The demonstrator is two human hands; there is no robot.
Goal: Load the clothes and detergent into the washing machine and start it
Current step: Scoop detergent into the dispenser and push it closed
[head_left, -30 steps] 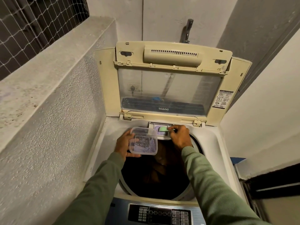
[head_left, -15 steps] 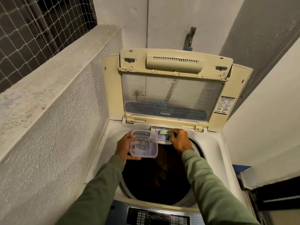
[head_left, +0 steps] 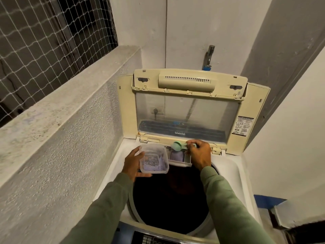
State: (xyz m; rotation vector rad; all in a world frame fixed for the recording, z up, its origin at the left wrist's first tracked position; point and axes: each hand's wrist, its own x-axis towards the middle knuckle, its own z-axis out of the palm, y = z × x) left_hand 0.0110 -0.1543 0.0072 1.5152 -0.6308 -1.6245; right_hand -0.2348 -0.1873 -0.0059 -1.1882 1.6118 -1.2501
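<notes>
A top-loading washing machine [head_left: 233, 173] is seen from above, set between a rough concrete ledge [head_left: 70, 95] on the left and a plain wall on the right. Its lid [head_left: 255, 106] is raised upright against the back wall, under a tap [head_left: 210, 55]. The drum [head_left: 168, 199] lies open below the arms; its contents are too dark to be told. A strip of the control panel [head_left: 151, 239] is seen at the bottom edge.

A black and white warning label [head_left: 244, 125] is stuck to the lid's right frame; its print is too small to be read. 1 line of brand lettering [head_left: 180, 133] is seen upside down under the lid window and cannot be read.

A clear plastic container [head_left: 153, 159] with lilac powder in its bottom is gripped at its left side by the left hand [head_left: 131, 164], the thumb curled under the near edge. It is held over the far left rim of the drum, mouth upward, its long axis running away from the person.

Just to its right, the detergent drawer [head_left: 177, 157] is pulled out over the drum, with lilac powder inside.

A green scoop [head_left: 176, 146] is pinched by its handle in the right hand [head_left: 200, 154], whose fingers are curled round it. The scoop is held above the drawer, its long axis lying left to right, the round bowl pointing left toward the container and the handle running right into the hand.
</notes>
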